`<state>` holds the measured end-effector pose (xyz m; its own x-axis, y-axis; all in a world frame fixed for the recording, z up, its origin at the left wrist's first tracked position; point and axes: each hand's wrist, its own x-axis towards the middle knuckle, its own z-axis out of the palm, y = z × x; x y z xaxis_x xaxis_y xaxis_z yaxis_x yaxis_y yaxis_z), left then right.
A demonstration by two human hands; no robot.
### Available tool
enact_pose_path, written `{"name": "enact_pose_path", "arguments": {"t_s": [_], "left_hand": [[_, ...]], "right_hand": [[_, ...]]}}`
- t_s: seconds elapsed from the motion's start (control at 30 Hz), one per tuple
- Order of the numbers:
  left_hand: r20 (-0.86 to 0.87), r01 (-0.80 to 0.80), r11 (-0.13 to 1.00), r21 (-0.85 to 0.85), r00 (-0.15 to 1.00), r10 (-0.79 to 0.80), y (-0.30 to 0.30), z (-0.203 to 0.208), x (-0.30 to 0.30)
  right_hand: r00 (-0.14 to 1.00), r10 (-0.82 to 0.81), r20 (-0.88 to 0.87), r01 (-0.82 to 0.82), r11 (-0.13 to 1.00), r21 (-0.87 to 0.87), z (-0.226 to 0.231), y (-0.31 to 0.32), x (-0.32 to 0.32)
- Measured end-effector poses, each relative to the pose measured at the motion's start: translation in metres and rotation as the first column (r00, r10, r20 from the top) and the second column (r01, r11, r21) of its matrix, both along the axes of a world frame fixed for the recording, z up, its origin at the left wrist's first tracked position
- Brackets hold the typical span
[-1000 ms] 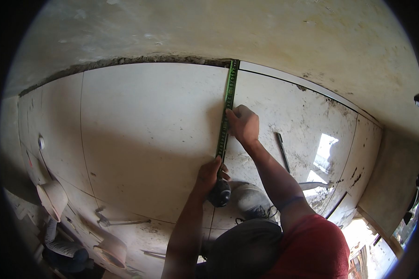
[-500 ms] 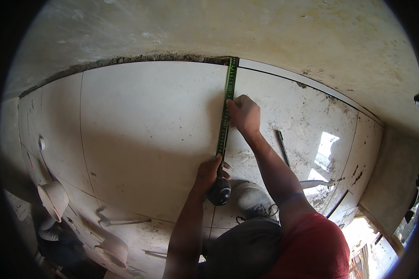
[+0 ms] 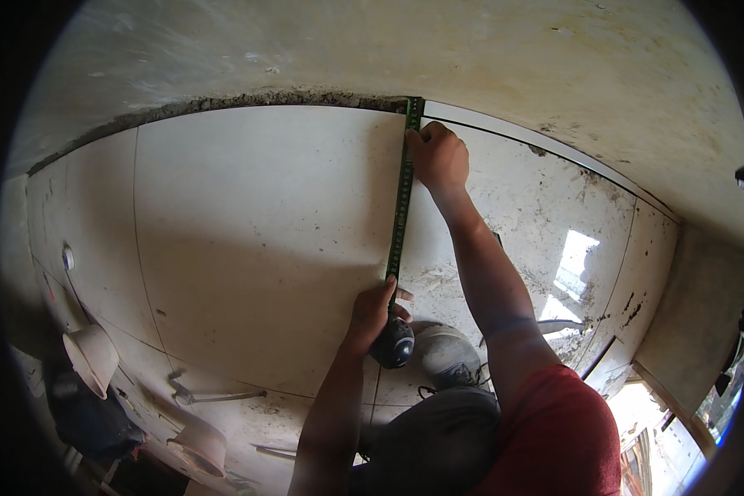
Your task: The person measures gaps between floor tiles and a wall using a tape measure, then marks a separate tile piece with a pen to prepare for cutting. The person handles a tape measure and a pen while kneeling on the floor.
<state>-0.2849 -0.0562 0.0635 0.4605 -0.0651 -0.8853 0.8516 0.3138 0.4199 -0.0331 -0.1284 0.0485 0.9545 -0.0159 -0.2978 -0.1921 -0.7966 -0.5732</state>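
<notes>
Pale floor tiles (image 3: 223, 190) run up to a bare plaster wall (image 3: 372, 50), with a rough open channel (image 3: 223, 103) between them on the left. At far left, a small white ring (image 3: 68, 258) and a whitish bucket (image 3: 97, 355) sit away from the hands; a hammer-like tool (image 3: 223, 397) lies flat near a second bucket (image 3: 200, 446), seemingly set aside to leave the middle clear. Next comes the left hand (image 3: 370, 316), its fingers clamped on the black case of the tape measure (image 3: 395, 343), thumb over the blade by its mouth, probably to stop it sliding back. From there the green blade (image 3: 399, 223) crosses the tiles to the wall edge, ending beside a narrow white strip (image 3: 546, 153). Near that end, the right hand (image 3: 440, 159) has its fingers pinched on the blade, likely keeping it flat and straight. A dusty shoe (image 3: 448, 355) is planted just beside the case.
</notes>
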Motion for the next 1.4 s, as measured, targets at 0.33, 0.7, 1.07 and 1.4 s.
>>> {"name": "enact_pose_path", "arguments": {"t_s": [0.33, 0.7, 1.07, 1.4], "left_hand": [[0.009, -0.036, 0.999, -0.021, 0.999, 0.036, -0.001, -0.007, -0.006], [0.046, -0.061, 0.998, 0.001, 0.997, 0.061, -0.004, -0.007, -0.008], [0.046, -0.088, 0.996, 0.001, 0.995, 0.088, -0.004, -0.012, -0.009], [0.006, -0.14, 0.989, -0.041, 0.99, 0.14, -0.003, -0.015, -0.008]], "right_hand": [[0.997, -0.002, 0.071, 0.004, 1.0, -0.022, -0.006, 0.0, -0.001], [0.999, -0.002, 0.055, 0.004, 1.0, -0.024, -0.008, 0.0, -0.002], [0.999, 0.001, 0.053, 0.0, 1.0, -0.02, -0.004, 0.001, -0.003], [0.998, -0.016, 0.062, 0.019, 0.999, -0.043, -0.004, 0.002, -0.004]]}}
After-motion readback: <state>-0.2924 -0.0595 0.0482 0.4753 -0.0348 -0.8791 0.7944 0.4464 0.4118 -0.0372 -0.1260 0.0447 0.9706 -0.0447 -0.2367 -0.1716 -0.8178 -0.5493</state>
